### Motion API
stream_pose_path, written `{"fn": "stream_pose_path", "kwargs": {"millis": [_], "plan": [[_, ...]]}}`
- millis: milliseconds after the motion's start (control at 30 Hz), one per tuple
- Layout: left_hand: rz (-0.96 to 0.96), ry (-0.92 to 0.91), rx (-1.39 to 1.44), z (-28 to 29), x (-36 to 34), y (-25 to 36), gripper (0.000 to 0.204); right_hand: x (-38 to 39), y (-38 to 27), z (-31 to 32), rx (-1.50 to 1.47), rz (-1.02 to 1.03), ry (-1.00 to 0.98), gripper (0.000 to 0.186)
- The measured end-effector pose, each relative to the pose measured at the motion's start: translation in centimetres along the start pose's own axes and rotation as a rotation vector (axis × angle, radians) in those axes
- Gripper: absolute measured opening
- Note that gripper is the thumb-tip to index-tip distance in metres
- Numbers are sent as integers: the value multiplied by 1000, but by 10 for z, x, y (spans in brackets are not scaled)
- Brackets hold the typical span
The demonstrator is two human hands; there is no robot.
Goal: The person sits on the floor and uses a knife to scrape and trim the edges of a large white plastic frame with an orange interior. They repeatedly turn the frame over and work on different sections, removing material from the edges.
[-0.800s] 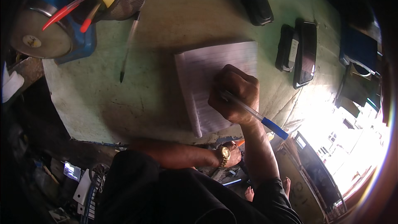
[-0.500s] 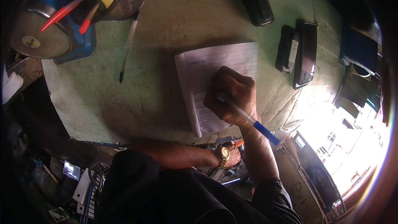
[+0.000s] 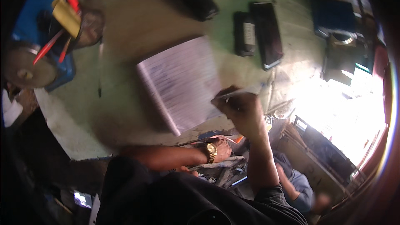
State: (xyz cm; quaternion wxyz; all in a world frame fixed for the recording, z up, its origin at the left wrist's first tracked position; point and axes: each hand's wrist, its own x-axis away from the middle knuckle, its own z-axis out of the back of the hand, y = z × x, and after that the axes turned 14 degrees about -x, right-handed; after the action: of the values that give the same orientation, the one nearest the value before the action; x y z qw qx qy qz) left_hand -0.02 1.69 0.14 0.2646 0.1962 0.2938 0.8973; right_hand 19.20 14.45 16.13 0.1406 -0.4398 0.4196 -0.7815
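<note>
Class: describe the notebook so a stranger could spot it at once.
Find the big greenish tabletop. Near its middle, by the right hand holding a pen, lies the notebook. Its broad, pale page sets it apart from the narrower, dark oblong objects beyond.

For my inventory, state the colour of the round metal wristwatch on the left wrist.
The round metal wristwatch is gold, best seen in the head view.

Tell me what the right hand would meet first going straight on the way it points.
Most likely the notebook: the right hand, holding a pen, points leftward at the notebook's right edge, though its height above the table is unclear.
</note>
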Motion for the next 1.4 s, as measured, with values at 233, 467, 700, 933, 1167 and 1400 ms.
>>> {"fn": "stream_pose_path", "kwargs": {"millis": [233, 467, 700, 933, 1167, 1400], "plan": [[-84, 202, 354, 4, 18, -23, 35, 27, 17, 8, 487, 245, 95, 30], [-154, -155, -192, -2, 8, -8, 35, 201, 114, -13, 172, 256, 334, 31], [-11, -504, -388, -132, 12, -31, 37, 405, 366, -61, -227, -430, 357, 38], [-107, -618, -437, -328, -33, -4, 27, 517, 694, -236, -604, -1023, 959, 36], [-540, -740, -868, -504, -151, -44, 28, 391, 891, -416, -942, -1101, 912, 32], [-705, -665, -865, -527, -263, -29, 23, 223, 909, -457, -1152, -899, 906, 23]]}}
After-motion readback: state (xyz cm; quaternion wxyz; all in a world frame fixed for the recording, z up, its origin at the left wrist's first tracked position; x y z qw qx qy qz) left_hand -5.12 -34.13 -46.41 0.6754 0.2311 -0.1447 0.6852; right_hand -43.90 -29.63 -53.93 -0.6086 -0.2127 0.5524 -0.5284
